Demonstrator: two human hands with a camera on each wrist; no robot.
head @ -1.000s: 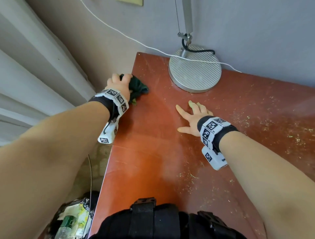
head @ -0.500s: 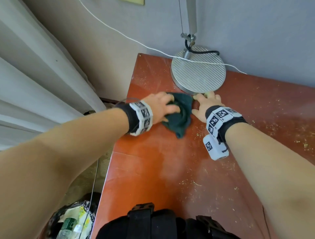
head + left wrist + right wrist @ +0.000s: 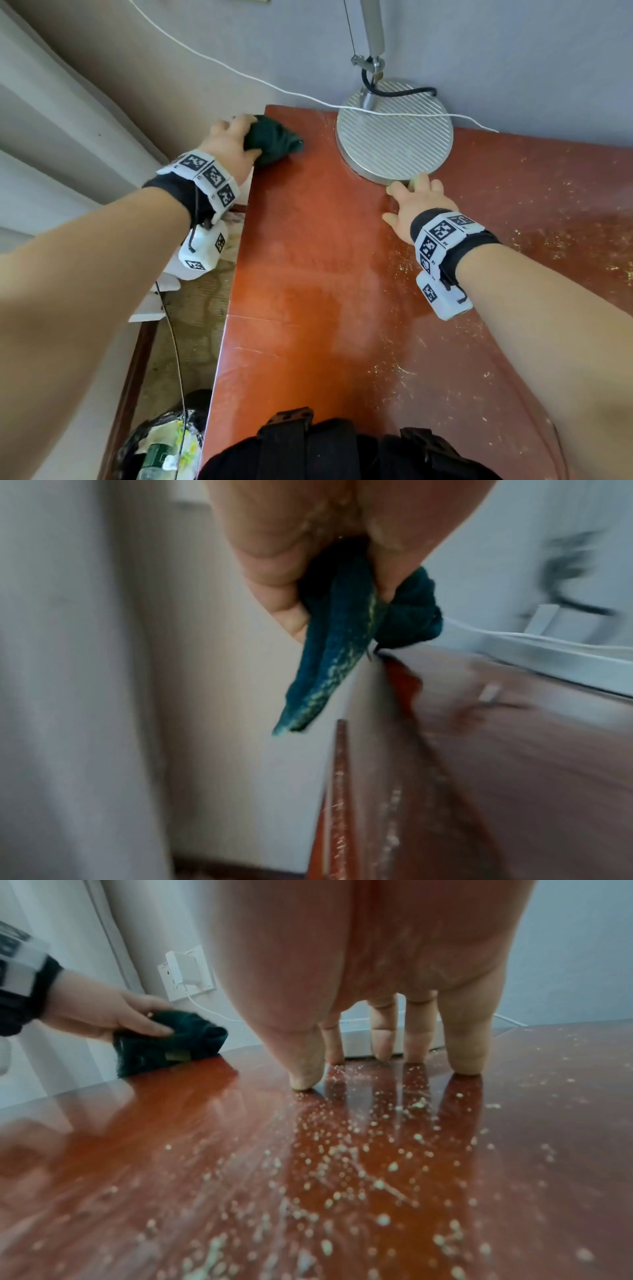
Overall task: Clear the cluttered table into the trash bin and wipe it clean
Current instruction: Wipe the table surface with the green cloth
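My left hand (image 3: 233, 144) grips a bunched dark green cloth (image 3: 274, 142) at the far left corner of the red-brown table (image 3: 308, 291). In the left wrist view the cloth (image 3: 329, 653) hangs partly past the table's edge. In the right wrist view that hand (image 3: 113, 1015) holds the cloth (image 3: 192, 1039) on the tabletop. My right hand (image 3: 416, 202) rests flat with straight fingers (image 3: 462, 1047) on the table, just in front of the lamp base. Pale crumbs (image 3: 342, 1150) are scattered over the tabletop around and behind this hand.
A round ribbed metal lamp base (image 3: 394, 137) with its pole stands at the back against the wall, and a white cable (image 3: 239, 73) runs over it. A black-lined trash bin (image 3: 164, 445) holding rubbish sits on the floor at the lower left. A curtain hangs at the left.
My left hand has swept the cloth from the middle in front of the lamp base back to the far left corner. My right hand has stayed by the lamp base.
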